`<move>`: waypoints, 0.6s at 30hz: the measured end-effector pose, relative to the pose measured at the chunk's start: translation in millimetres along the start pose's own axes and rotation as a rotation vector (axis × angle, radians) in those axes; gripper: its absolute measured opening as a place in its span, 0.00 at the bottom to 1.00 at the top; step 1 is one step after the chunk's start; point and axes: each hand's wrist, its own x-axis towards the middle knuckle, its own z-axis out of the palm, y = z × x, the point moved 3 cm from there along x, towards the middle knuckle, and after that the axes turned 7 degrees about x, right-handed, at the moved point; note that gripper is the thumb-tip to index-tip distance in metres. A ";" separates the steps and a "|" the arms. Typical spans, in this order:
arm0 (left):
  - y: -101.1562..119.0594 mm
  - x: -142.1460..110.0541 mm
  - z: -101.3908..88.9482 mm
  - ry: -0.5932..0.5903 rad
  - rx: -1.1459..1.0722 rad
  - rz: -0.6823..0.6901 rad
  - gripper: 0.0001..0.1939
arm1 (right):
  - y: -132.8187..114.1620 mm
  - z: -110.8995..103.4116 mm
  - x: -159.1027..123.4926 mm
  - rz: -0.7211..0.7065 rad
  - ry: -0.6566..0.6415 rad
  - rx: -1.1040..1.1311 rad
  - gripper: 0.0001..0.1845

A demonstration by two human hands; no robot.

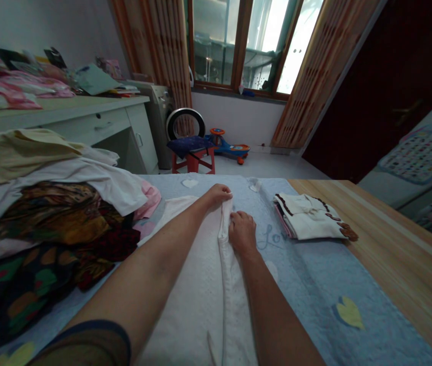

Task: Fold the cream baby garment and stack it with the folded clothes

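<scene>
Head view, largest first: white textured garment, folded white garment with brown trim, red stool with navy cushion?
1. white textured garment
2. folded white garment with brown trim
3. red stool with navy cushion

Nearness may inflate the first two.

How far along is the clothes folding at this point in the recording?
Done: one folded stack with dark trim lies on the blue cloth. In hand: the left hand grips a white garment at its long fold, the right hand against it. Left: the unfolded clothes heap.

Folded clothes (307, 217) lie right of the heaped garments (36, 229).
</scene>
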 end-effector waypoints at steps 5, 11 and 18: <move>-2.0 3.3 5.3 0.070 0.115 0.023 0.09 | -0.2 0.6 0.6 0.001 -0.015 -0.013 0.19; -7.2 1.6 6.5 0.145 0.367 0.007 0.13 | -5.5 -3.3 -2.2 -0.009 -0.017 -0.059 0.18; -8.9 5.9 4.4 0.106 0.588 -0.031 0.06 | -6.5 -2.8 -4.5 0.003 -0.011 -0.109 0.18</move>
